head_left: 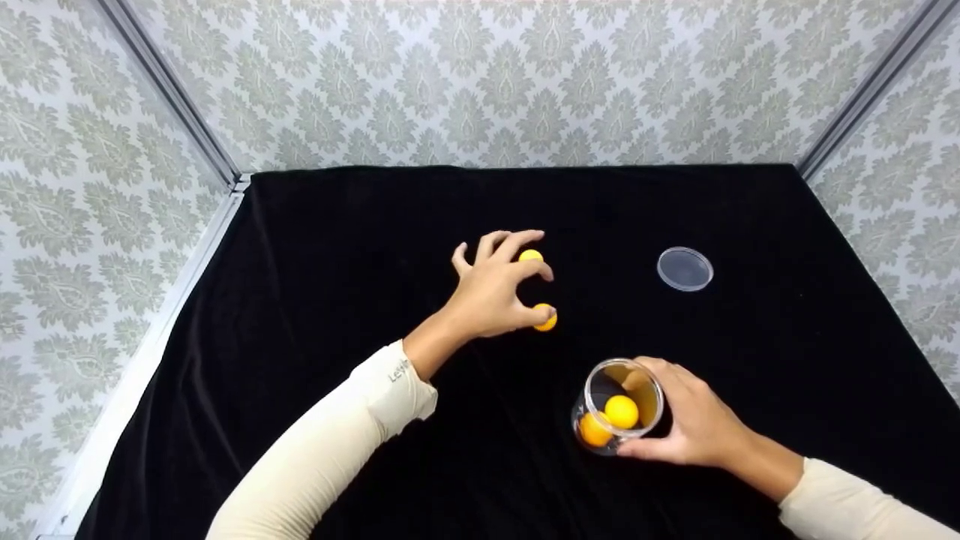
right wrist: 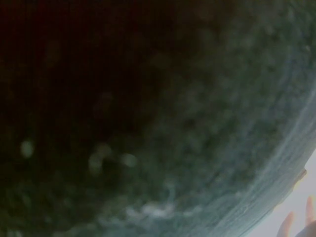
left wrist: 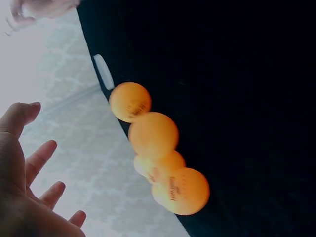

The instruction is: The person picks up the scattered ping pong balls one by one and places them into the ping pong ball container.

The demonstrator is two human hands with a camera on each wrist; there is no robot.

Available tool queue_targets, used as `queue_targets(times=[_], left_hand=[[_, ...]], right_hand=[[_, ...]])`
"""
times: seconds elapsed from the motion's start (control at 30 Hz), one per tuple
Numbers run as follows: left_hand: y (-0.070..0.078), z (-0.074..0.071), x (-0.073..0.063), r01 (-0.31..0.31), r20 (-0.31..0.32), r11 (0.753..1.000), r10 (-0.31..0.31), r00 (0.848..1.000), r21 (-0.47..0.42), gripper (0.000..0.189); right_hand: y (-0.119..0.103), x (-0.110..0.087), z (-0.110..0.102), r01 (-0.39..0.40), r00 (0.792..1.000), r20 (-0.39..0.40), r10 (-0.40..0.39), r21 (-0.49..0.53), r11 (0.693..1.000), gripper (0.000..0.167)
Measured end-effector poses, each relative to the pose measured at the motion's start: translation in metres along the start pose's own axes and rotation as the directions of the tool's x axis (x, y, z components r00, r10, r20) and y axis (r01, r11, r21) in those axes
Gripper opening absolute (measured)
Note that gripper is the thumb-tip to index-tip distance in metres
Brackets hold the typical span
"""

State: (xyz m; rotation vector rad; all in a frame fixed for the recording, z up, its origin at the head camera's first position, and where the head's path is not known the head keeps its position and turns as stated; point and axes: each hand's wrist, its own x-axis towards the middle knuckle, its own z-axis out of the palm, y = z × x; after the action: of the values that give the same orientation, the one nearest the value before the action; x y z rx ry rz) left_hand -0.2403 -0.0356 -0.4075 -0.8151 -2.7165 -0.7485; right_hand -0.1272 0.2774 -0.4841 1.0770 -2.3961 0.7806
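My left hand hovers over orange ping-pong balls, fingers spread and slightly bent, holding nothing. One ball shows past its fingers and another ball lies by the thumb; the hand hides part of both. In the left wrist view, several balls line up on the black cloth, apart from the fingers. On the right, my right hand grips a clear round plastic jar from its right side. Inside are orange balls, seen through the uncovered mouth. A blurred dark surface fills most of the right wrist view.
A clear round lid lies flat on the black cloth, behind the jar to the right. Patterned wall panels rise behind the table and on both sides, with metal posts at the corners.
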Motion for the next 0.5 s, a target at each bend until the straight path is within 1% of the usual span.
queue_targets(times=[0.13,0.23,0.33,0.5], left_hand=[[-0.011,0.006,0.002,0.055,0.012,0.998,-0.055,0.998,0.027,0.035],[-0.017,0.011,0.002,0.081,0.029,0.996,-0.082,0.996,0.035,0.035],[-0.022,0.017,0.001,0.090,0.041,0.994,-0.093,0.995,0.059,0.038],[-0.025,0.028,-0.002,0.082,0.060,0.989,-0.090,0.994,0.120,0.044]], right_hand=[[0.000,0.000,0.000,-0.001,1.000,0.003,0.001,0.003,1.000,0.100],[0.000,0.000,0.000,-0.003,1.000,0.005,0.003,0.003,1.000,0.100],[0.000,0.000,-0.001,-0.008,1.000,0.006,0.008,0.001,1.000,0.100],[0.000,0.000,-0.001,-0.008,1.000,0.007,0.008,-0.008,1.000,0.100]])
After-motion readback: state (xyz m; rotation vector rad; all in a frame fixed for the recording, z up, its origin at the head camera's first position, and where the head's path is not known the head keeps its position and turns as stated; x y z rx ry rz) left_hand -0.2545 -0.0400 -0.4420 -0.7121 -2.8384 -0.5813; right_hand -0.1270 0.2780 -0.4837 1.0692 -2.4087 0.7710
